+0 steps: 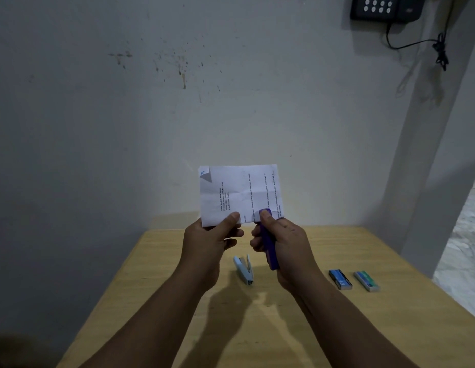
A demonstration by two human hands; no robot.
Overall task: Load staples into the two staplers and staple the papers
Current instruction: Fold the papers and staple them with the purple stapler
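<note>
Nearest, right of the hands on the wooden table [164, 282], two small staple boxes [340, 279] [366, 281] lie side by side, contents not visible; a pale blue stapler [244, 269] rests below the wrists. Above, the left hand [212, 235] pinches the folded papers [240, 193] while the right hand [281, 245] grips a purple stapler [268, 243], its nose on their lower edge, print too small to read. Beyond, a wall keypad [387, 7] is cropped.

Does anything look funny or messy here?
A little. The paper held up by the left hand is creased, with its top-left corner folded over. The wall behind has brown splatter stains. The pale blue stapler lies on its side on the table.
</note>
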